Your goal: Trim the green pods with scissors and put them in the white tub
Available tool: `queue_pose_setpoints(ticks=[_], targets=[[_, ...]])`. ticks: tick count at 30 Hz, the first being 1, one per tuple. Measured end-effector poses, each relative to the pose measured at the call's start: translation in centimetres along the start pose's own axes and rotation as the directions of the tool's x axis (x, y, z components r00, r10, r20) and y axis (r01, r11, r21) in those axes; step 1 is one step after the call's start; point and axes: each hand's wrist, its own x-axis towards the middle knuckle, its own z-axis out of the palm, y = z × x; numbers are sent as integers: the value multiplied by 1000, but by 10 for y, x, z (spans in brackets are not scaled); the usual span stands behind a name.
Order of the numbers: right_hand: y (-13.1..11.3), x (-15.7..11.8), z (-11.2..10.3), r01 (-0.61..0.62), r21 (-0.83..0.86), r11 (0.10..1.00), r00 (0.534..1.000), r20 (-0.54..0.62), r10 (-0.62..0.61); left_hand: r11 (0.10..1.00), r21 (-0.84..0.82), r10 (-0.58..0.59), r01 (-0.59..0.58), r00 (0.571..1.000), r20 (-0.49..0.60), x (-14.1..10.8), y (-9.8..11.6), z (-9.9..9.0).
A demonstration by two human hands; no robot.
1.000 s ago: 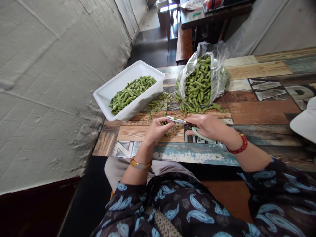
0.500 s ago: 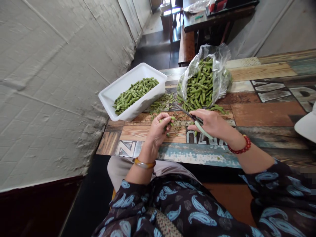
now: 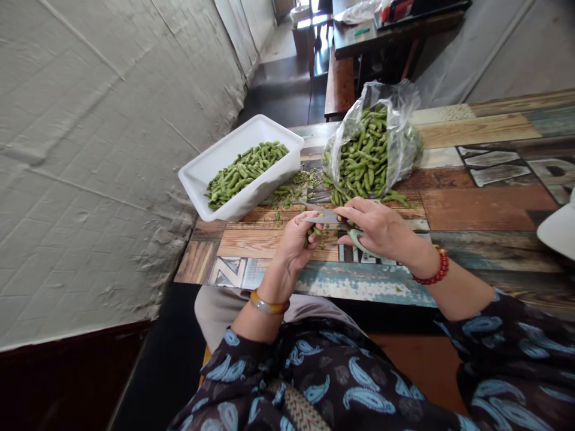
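Observation:
My left hand [image 3: 296,239] is closed around a few green edamame pods [image 3: 313,234], partly hidden by the fingers. My right hand [image 3: 380,224] grips scissors [image 3: 326,216] with pale green handles; the blades are parted and reach over the left fingertips at a pod's end. Ahead and to the left, a white plastic tub [image 3: 242,206] holds many pods. A clear plastic bag [image 3: 399,137] full of pods [image 3: 366,149] lies open beyond my right hand, some spilling out of its mouth. Small green trimmings [image 3: 299,187] are scattered between tub and bag.
The patchwork wood-print table [image 3: 489,209] runs off to the right, where a white object [image 3: 559,230] shows at the edge. A pale wall [image 3: 112,149] rises close on the left. Past the table stand a wooden bench [image 3: 340,87] and a dark table [image 3: 354,43].
The scissors have swung left and their blades have parted, now over the left fingertips. My left hand has shifted slightly right, toward them, still with pods in it.

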Motion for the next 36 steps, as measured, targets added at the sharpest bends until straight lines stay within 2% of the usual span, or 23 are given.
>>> queue_pose_setpoints(ticks=[3, 7, 13, 21, 31, 36], targets=[[1, -1, -1, -22, -27, 999, 1000, -3, 22, 997, 79, -4, 1, 999, 34, -2, -2, 0], [3, -2, -1, -68, 18, 997, 997, 20, 68, 992, 116, 48, -53, 998, 45, -3, -4, -2], [12, -1, 1, -129, 183, 975, 991, -10, 133, 976, 187, 124, -116, 992, -30, -3, -2, -7], [7, -2, -1, -78, 160, 984, 994, 88, 65, 938, 304, 186, -169, 982, -28, -5, -1, -8], [9, -2, -2, -50, 145, 988, 996, 77, 39, 891, 395, 247, -223, 969, -10, -3, -2, -14], [6, -2, -4, -36, 179, 983, 997, 78, 22, 904, 382, 217, -193, 976, -20, -5, -1, -12]])
